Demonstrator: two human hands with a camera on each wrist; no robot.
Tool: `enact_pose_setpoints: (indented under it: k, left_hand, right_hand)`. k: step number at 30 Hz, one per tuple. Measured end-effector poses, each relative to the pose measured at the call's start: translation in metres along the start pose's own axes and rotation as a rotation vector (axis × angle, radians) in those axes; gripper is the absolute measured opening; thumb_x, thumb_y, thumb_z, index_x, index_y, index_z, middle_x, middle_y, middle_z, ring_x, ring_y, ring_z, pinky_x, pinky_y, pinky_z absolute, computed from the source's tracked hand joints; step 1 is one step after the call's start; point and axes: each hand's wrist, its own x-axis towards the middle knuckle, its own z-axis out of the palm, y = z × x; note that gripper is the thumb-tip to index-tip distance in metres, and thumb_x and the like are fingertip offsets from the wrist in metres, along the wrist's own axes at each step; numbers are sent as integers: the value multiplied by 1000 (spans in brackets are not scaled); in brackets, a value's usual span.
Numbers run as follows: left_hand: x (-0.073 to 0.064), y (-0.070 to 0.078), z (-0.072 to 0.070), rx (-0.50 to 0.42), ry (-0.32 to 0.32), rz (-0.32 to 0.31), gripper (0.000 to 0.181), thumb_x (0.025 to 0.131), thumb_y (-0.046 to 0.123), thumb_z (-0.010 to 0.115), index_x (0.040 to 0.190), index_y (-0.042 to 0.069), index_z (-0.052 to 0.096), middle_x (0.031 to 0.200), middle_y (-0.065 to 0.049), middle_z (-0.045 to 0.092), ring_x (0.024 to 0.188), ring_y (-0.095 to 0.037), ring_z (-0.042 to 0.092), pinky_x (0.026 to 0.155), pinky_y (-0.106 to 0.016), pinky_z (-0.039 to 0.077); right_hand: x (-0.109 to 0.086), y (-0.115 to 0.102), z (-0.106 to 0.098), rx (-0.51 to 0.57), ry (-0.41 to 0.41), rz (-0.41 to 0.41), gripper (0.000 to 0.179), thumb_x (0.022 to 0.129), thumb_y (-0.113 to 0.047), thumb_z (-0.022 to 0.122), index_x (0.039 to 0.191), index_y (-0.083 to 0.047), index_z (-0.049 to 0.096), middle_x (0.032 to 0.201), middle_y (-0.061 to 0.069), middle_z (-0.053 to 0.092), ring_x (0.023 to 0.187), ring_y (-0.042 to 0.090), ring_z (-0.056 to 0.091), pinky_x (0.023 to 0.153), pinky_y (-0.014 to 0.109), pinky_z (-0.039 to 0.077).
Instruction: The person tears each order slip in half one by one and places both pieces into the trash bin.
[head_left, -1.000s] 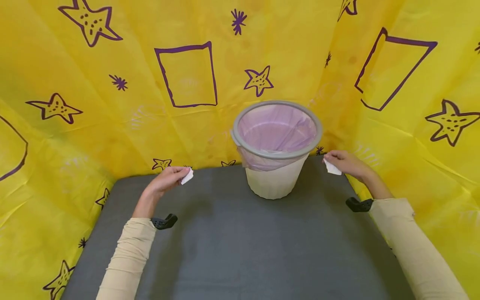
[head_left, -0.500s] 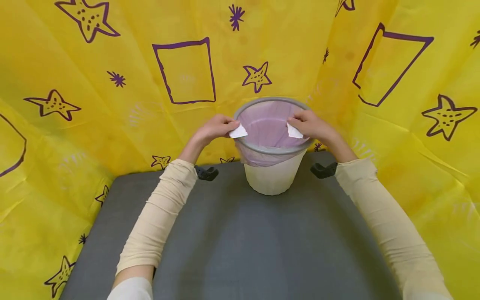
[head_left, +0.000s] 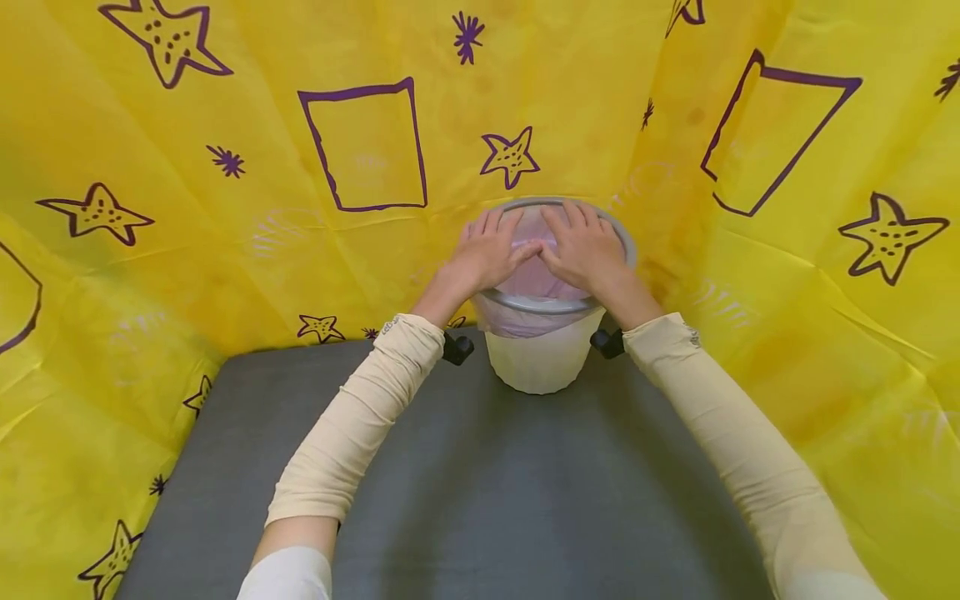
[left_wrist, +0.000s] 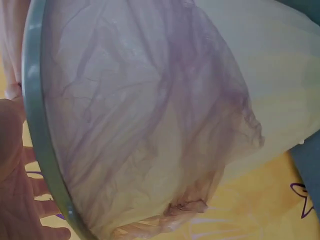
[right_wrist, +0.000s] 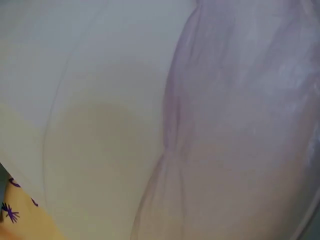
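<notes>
A white trash bin (head_left: 536, 367) with a grey rim (head_left: 542, 306) stands upright at the table's back. A sheer lilac bag (head_left: 542, 282) lines it and folds over the outside, large in the left wrist view as the wrinkled bag (left_wrist: 125, 95). Over the bin's mouth, my left hand (head_left: 486, 257) spreads its fingers with nothing in them. My right hand (head_left: 588, 252) is spread the same way from the other side, thumbs close together at the middle. The right wrist view holds only the bin wall (right_wrist: 95, 130) and the bag (right_wrist: 240, 110). No white paper pieces show now.
The dark grey table (head_left: 480, 483) runs toward me. A yellow curtain (head_left: 360, 275) with purple drawings hangs close behind the bin and along both sides. Black wrist mounts (head_left: 457, 348) sit beside the bin's sides.
Both hands have come inward from either side to over the bin. The white paper pieces they pinched are let go and out of sight; the fingers have spread.
</notes>
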Motion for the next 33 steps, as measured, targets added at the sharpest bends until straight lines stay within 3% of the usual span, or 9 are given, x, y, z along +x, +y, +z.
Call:
enact_pose_setpoints:
  k: [4,11,16,20,23,26,28,30,33]
  left_hand:
    - [-4,-13,-3,17,32,-8,77,95,69,24,156,24,13,163,-11,13,151,-34,10,121,-55,10]
    - [-29,-67,-23,6,48,-111,79,94,72,25,157,25,11,162,-16,13,151,-38,7,120,-58,7]
    - [-58,-96,-12,-16,74,-138,81,93,72,28,157,25,10,162,-19,8,150,-42,2,119,-61,2]
    - [-90,-127,0,-22,109,-233,80,94,68,33,156,21,13,161,-21,9,149,-46,0,116,-67,2]
    - [-102,-144,4,-27,130,-274,81,94,69,33,156,21,13,161,-23,10,149,-47,1,115,-68,2]
    - [-111,-148,9,-22,166,-270,82,93,71,31,157,23,11,161,-23,11,149,-46,1,114,-69,2]
    - [-124,-143,20,-1,204,-277,81,93,70,31,157,25,11,161,-22,11,149,-45,2,115,-68,3]
    - [-146,-134,39,-3,242,-293,80,94,68,35,156,25,13,161,-21,13,149,-45,3,115,-67,4]
    - [-182,-120,81,-55,271,-341,80,93,66,40,156,23,16,161,-21,14,149,-45,5,115,-68,6]
  right_hand:
    - [-5,11,-3,12,-7,-4,65,99,-55,34,153,-20,26,159,17,23,146,41,21,116,60,21]
    - [-26,58,-22,102,-26,92,77,96,-66,24,157,-20,15,163,16,9,148,47,6,113,69,6]
    - [-53,86,-19,113,11,145,76,95,-68,19,157,-24,12,163,17,9,147,50,5,111,73,2]
    - [-82,116,-12,99,26,244,79,95,-69,17,157,-19,14,162,22,10,145,53,3,108,76,-1]
    - [-90,131,-5,105,17,281,81,95,-70,15,157,-18,12,162,22,8,145,54,2,106,77,-3]
    - [-95,135,2,119,38,291,81,95,-69,15,157,-17,12,162,23,7,144,55,2,106,77,-4]
    - [-106,131,12,122,92,305,79,96,-68,17,157,-18,13,161,23,9,144,54,3,107,76,-3]
    - [-127,119,28,124,161,323,77,96,-67,22,156,-18,17,161,23,14,144,54,7,108,76,-1]
    - [-166,93,67,136,282,326,74,95,-63,37,152,-16,30,157,22,25,142,53,18,106,76,9]
